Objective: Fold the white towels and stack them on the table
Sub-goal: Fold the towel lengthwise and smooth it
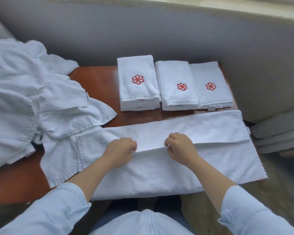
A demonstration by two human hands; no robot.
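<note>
A long white towel (202, 131) lies across the front of the brown table (95, 85), its far part folded over toward me. My left hand (120, 150) and my right hand (180, 146) both pinch the folded edge near the towel's middle, fingers curled. Behind it stand three piles of folded white towels with red flower emblems: a taller left pile (137, 83), a middle pile (176, 85) and a right pile (210, 85).
A heap of unfolded white towels (24, 99) covers the table's left end and part of the grey sofa (159, 31) behind. Grey cushions (278, 131) lie at the right. The towel's right end overhangs the table edge.
</note>
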